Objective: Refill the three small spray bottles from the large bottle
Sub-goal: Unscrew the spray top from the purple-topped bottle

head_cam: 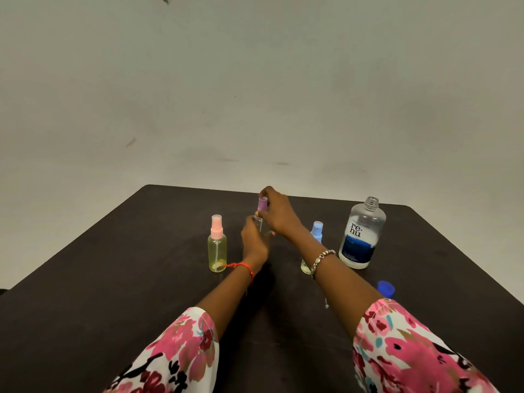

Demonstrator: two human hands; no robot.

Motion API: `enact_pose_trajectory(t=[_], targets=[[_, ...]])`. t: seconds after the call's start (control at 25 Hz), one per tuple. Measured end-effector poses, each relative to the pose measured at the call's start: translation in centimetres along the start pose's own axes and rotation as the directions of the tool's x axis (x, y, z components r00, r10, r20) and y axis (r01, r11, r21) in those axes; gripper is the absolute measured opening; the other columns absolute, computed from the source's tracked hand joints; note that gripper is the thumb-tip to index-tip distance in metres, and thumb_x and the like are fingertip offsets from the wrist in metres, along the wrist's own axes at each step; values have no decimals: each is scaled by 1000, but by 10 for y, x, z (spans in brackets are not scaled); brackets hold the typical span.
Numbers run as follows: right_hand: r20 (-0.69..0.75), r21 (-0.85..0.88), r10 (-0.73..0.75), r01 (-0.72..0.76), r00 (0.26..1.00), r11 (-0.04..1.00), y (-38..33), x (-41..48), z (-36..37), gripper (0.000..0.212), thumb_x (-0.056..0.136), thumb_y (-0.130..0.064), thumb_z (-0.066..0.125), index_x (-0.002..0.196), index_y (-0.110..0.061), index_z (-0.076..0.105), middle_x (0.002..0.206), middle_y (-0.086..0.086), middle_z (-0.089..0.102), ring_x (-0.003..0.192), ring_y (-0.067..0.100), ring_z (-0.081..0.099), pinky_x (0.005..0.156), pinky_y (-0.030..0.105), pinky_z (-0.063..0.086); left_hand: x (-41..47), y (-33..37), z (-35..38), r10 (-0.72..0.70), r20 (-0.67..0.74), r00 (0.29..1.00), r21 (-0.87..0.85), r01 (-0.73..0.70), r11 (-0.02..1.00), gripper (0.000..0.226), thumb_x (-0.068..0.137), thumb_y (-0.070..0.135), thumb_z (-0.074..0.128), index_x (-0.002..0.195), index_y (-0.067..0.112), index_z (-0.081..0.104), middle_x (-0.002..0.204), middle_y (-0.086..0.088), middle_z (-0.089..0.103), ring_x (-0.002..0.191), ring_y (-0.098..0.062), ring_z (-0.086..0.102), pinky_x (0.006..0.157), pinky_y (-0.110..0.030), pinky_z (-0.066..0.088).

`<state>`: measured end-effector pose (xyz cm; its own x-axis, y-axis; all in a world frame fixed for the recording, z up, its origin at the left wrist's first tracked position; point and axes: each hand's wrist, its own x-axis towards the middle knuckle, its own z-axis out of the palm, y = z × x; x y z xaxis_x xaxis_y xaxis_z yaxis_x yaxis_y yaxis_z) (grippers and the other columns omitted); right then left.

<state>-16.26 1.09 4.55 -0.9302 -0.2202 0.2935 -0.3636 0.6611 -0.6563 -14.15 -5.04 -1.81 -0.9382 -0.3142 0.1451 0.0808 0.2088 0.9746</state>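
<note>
Three small spray bottles stand on the dark table (pixel 113 279). The pink-topped bottle (pixel 217 245) holds yellowish liquid and stands at the left, untouched. In the middle, my left hand (pixel 253 242) grips the body of the purple-topped bottle, mostly hidden behind it. My right hand (pixel 276 212) pinches its purple spray top (pixel 262 203), lifted a little above the neck with the thin tube showing below. The blue-topped bottle (pixel 316 232) stands partly behind my right forearm. The large clear bottle (pixel 361 234), uncapped and with a blue label, stands upright at the right.
A blue cap (pixel 385 288) lies on the table near my right sleeve, in front of the large bottle. A plain pale wall rises behind the table's far edge. The table's left and near parts are bare dark surface.
</note>
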Motion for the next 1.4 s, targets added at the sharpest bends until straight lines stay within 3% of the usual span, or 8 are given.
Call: enact_pose_trajectory(t=[0.32,0.52,0.72,0.84,0.92,1.08,1.16,1.4], targets=[[7,-29,-109,109,994,994,-21,-12,-29,28,79,1,62,107,1,59,110,18,61,94,21,57,77,25,46,-22,29,-20,109,16,994,4,-109,994,31,88,5,55,118,5,51,115,-14,59,104,-19,55,87,-29,46],[216,-36,-195,207,957,978,-40,-30,-69,44,72,2,67,115,-3,56,108,18,63,93,23,58,85,33,51,-41,50,-40,114,173,978,39,-122,992,32,89,8,55,121,7,50,121,-12,59,102,-13,53,85,-24,42],[170,-237,-111,150,979,960,-63,-49,-84,45,77,-32,71,107,-2,58,91,8,57,77,16,52,58,16,39,-66,69,-50,137,210,968,58,-152,987,40,89,6,56,128,8,47,123,-11,58,95,-6,51,77,-15,44],[247,-292,-44,118,968,949,-71,-58,-94,28,78,-16,69,95,6,64,72,6,60,54,8,53,47,11,39,-78,76,-54,162,229,960,86,-185,979,44,85,6,62,126,5,48,121,-13,58,95,-10,51,78,-16,45],[319,-271,-50,142,946,952,-74,-65,-102,23,76,-6,68,97,2,67,80,9,65,57,5,54,51,10,40,-84,79,-55,153,247,957,118,-186,975,46,83,8,64,126,5,47,121,-14,58,99,-14,53,83,-21,43],[239,-311,-8,84,971,947,-69,-75,-103,33,82,-28,67,90,4,65,68,8,61,50,10,54,49,15,41,-92,84,-51,161,266,950,114,-197,974,45,82,7,65,124,5,49,118,-14,59,94,-14,54,78,-19,46],[220,-335,0,76,976,939,-65,-79,-106,30,83,-23,65,86,7,66,61,9,62,47,11,54,45,13,42,-94,84,-48,162,280,946,131,-204,970,48,80,7,67,125,6,49,118,-14,59,98,-19,55,83,-23,45],[349,-312,-194,309,917,899,-53,-94,-126,20,72,7,66,88,-2,72,96,13,69,78,13,58,63,13,43,-94,82,-44,72,388,919,115,-126,985,47,81,7,66,125,7,50,122,-13,57,115,-25,54,96,-35,45]])
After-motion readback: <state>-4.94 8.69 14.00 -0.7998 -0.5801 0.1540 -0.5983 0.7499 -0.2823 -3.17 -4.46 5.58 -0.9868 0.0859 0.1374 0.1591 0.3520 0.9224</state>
